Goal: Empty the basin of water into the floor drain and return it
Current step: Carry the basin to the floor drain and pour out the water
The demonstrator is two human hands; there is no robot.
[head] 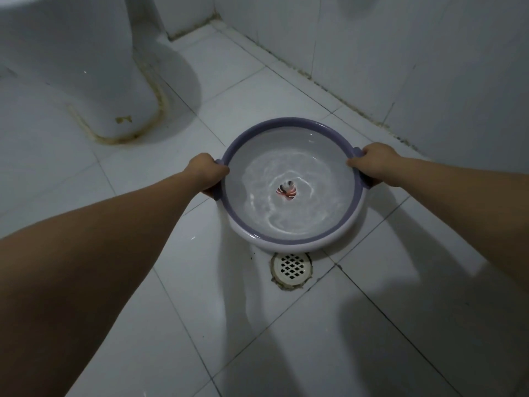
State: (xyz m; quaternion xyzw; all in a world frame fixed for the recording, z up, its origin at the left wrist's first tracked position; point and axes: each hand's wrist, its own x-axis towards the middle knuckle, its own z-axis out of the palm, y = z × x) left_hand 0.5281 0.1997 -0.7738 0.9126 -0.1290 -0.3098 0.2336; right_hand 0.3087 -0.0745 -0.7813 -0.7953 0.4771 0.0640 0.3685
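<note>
Two hands (204, 173) (373, 164); one basin (289, 120); one drain (291, 267)

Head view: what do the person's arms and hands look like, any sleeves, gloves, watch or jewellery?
The left arm and right arm are bare as far up as the frame reaches: no sleeves show. The left hand and right hand are ungloved, and neither wrist carries a watch or bracelet. Most fingers are hidden behind the basin, so rings cannot be ruled out.

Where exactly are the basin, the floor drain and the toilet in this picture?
basin (289, 123): head view, on its purple far rim.
floor drain (291, 267): head view, middle of its white grate.
toilet (86, 67): head view, on its white base.
</note>
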